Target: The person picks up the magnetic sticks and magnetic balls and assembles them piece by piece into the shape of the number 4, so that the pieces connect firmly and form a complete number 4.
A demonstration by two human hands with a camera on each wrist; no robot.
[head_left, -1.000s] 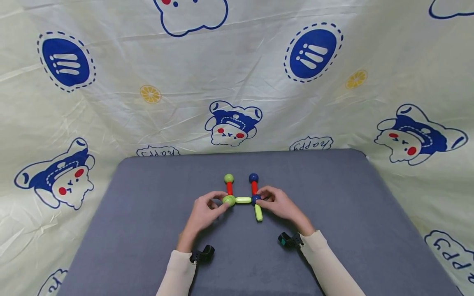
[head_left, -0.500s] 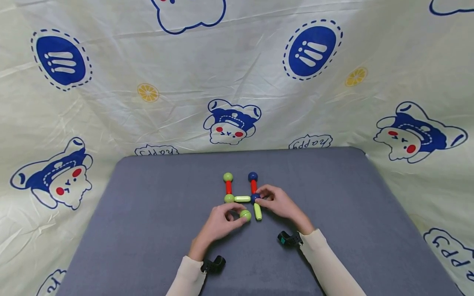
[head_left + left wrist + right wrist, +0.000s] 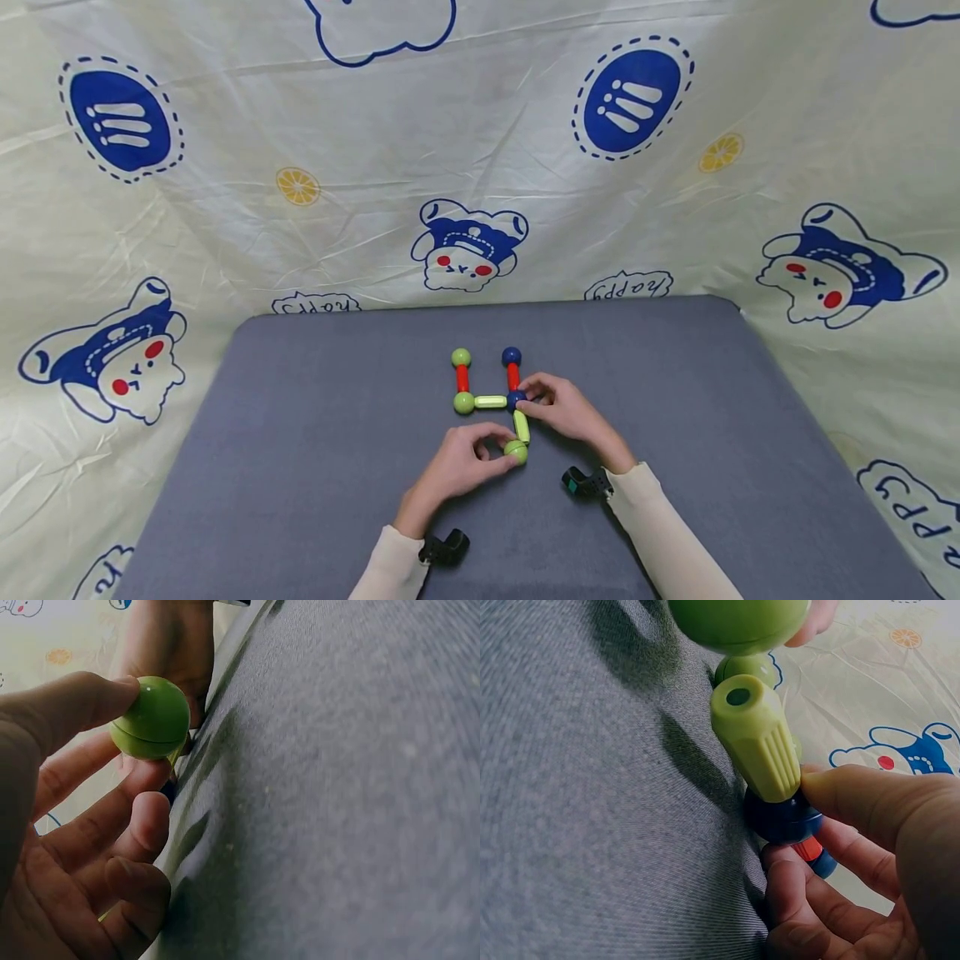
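Note:
My left hand (image 3: 463, 458) pinches a glossy green ball (image 3: 154, 712) between thumb and fingers. In the right wrist view a narrow gap separates this ball from the free end of a yellow-green rod (image 3: 759, 742). My right hand (image 3: 566, 410) pinches the blue ball (image 3: 780, 821) at that rod's other end. From this blue ball another yellow-green rod (image 3: 491, 402) runs left to a green ball (image 3: 463, 403). Two red rods reach away from the person: the left one (image 3: 462, 379) ends in a green ball (image 3: 461, 357), the right one (image 3: 513, 377) in a blue ball (image 3: 512, 356).
The joined balls and rods lie on a grey cloth-covered table (image 3: 337, 375). Behind the table's far edge hangs a pale printed curtain (image 3: 360, 167). Black wrist cameras are strapped at the left cuff (image 3: 446, 547) and the right cuff (image 3: 585, 482).
The left hand has carried its green ball from beside the left corner ball, right and toward the person, to the lower rod's free end. The right hand has stayed on the blue ball.

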